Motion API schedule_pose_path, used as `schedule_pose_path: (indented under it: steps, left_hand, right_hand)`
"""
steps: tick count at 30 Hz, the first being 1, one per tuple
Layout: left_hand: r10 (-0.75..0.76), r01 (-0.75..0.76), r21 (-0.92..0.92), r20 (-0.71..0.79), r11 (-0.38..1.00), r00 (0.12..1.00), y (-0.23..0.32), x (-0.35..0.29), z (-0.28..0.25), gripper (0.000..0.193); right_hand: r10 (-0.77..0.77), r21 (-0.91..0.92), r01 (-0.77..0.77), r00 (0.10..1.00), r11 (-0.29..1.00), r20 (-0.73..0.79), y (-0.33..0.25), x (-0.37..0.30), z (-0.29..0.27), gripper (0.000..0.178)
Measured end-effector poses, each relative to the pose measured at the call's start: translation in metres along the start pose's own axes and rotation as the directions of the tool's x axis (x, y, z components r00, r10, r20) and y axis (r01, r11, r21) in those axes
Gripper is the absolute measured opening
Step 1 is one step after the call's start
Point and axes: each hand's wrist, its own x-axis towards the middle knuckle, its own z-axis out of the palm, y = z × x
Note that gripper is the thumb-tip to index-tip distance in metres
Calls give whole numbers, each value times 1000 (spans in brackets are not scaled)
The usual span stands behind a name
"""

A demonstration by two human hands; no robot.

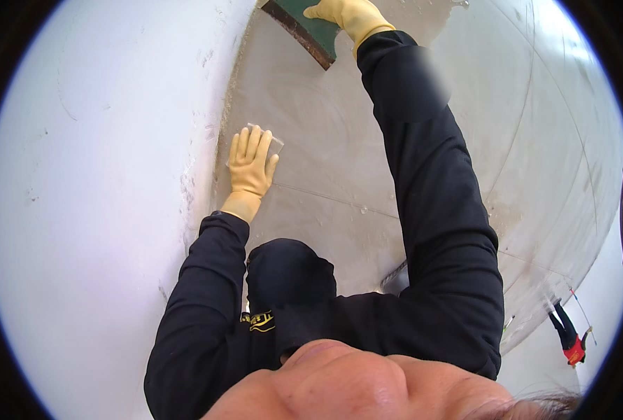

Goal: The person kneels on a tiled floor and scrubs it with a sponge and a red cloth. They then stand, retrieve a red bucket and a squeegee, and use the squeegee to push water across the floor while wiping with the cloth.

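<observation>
My left hand (251, 164), in a yellow rubber glove, lies flat with its fingers stretched out over a thin, see-through square piece (276, 145) on the floor close to the wall. Only the corners of that piece show around the glove. Farther off, at the top edge of the view, my right hand (346, 14) wears a matching glove and rests at a dark green board (318, 29) with a worn brown edge. Its thumb points left over the green face; the other fingers are mostly cut off by the picture's edge.
A white wall (115, 140) with scuff marks rises on the left. The pale floor (325, 161) has seam lines and a wet, dirty patch (416, 21). At the far right a person in a red top (574, 350) holds a long pole. My dark-clothed knee (290, 273) is below.
</observation>
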Motion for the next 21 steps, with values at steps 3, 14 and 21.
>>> schedule_pose_path:
  steps: [3, 14, 21]
  left_hand:
    - [-5, 5, -26, 17, 1000, 1000, 0, 1, -2, 57]
    - [17, -17, 4, -18, 1000, 1000, 0, 2, -2, 57]
    - [-10, 8, 33, 42, 999, 999, 0, -1, 2, 58]
  right_hand:
    - [142, -83, -140, 990, 987, 10, 5, 19, -13, 45]
    - [773, 454, -642, 602, 618, -200, 245, -200, -27, 59]
    - [465, 383, -442, 885, 811, 36, 45, -254, 28, 50]
